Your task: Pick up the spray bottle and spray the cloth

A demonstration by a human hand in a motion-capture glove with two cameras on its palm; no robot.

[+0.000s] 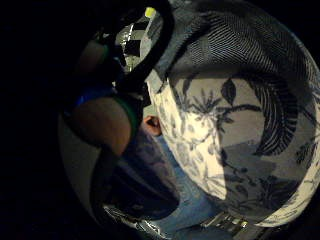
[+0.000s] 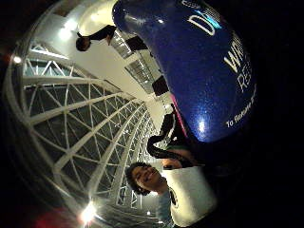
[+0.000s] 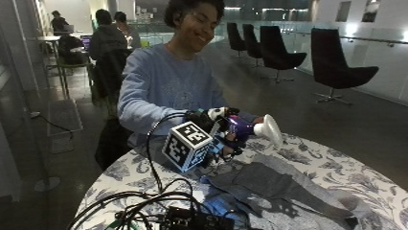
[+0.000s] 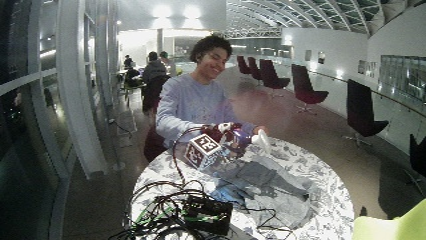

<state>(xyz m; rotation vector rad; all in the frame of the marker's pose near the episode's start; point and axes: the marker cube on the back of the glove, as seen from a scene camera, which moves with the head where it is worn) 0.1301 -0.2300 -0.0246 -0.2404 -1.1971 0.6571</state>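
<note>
A person in a light blue sweatshirt [image 3: 167,86] is sitting at a round table [image 3: 331,167] covered with a floral-print tablecloth, and the gloved right hand [image 3: 220,132] is holding a blue spray bottle [image 3: 241,128] above the near edge of the table, fingers curling round its body. The bottle's white spray head [image 3: 267,128] is pointing out over the tabletop. A grey cloth [image 3: 280,184] is lying crumpled on the tablecloth just below and beyond the bottle, apart from it. A tangle of black cables [image 3: 137,206] and a dark box are sitting at the table's near side. Black chairs [image 3: 334,64] are standing well behind.
</note>
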